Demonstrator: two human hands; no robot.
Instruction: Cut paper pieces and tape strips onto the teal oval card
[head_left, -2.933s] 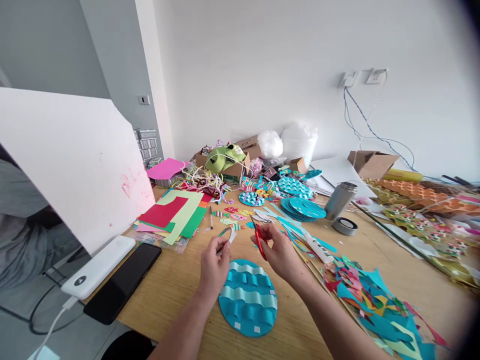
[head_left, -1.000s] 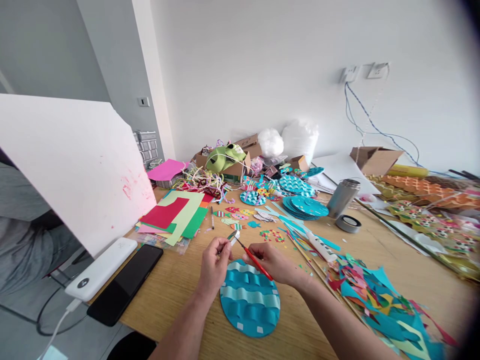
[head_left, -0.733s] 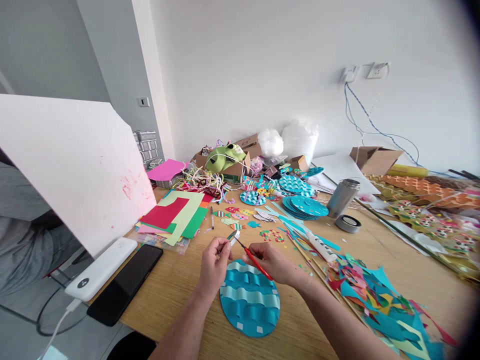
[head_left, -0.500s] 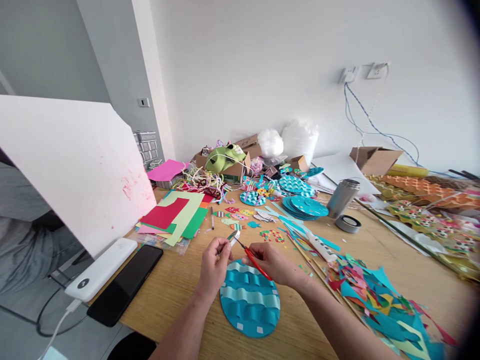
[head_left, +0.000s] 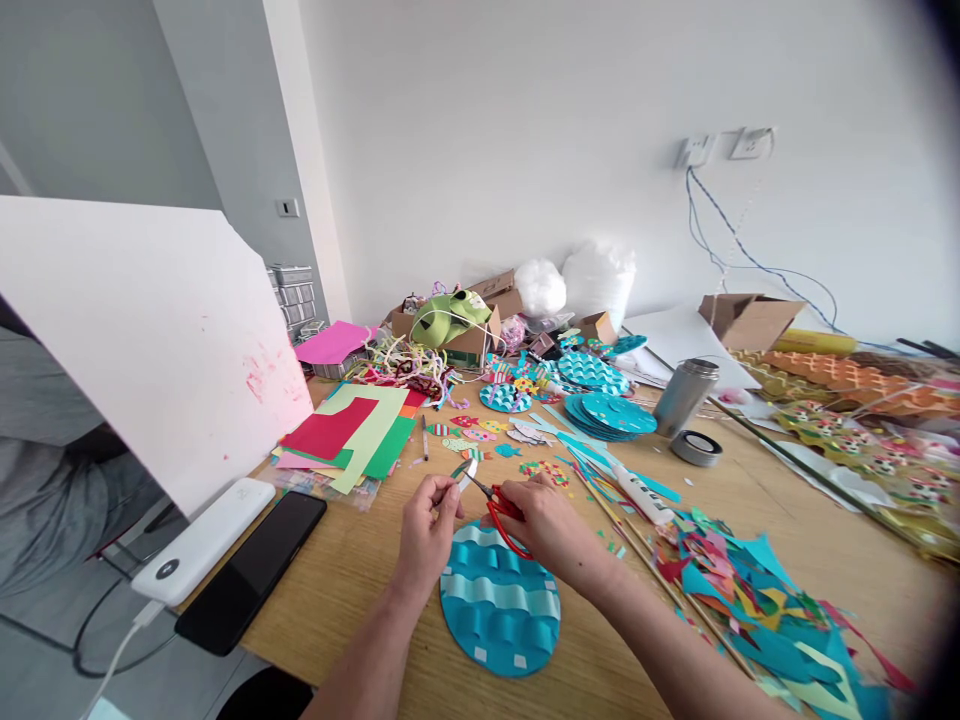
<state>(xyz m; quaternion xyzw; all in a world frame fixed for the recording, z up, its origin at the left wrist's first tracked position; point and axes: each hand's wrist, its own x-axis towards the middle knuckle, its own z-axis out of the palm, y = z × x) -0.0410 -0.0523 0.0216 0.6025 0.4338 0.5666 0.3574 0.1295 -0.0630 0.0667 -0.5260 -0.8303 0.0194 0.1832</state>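
My right hand point(head_left: 541, 520) is closed around red-handled scissors point(head_left: 511, 535), whose blades point left toward my other hand. Between the fingertips of my left hand point(head_left: 429, 525) is a small white strip point(head_left: 466, 475), with the scissor blades against it. Just below both hands lies a round blue disc point(head_left: 501, 640) on the wooden table. Wavy paper bands in light and darker blue cross it, and small white squares sit near its edge. Paper fish point(head_left: 480, 435) in several colours lie beyond my hands.
Coloured paper sheets point(head_left: 386, 430), a black phone point(head_left: 255, 570) and a white power bank point(head_left: 202, 540) lie to the left. On the right are a glue tube point(head_left: 641, 495), thin sticks, paper scraps point(head_left: 765, 590), a steel bottle point(head_left: 686, 395) and stacked blue discs point(head_left: 611, 415).
The scissor handles have spread apart and my right hand has turned slightly. My left hand keeps its place with the white strip.
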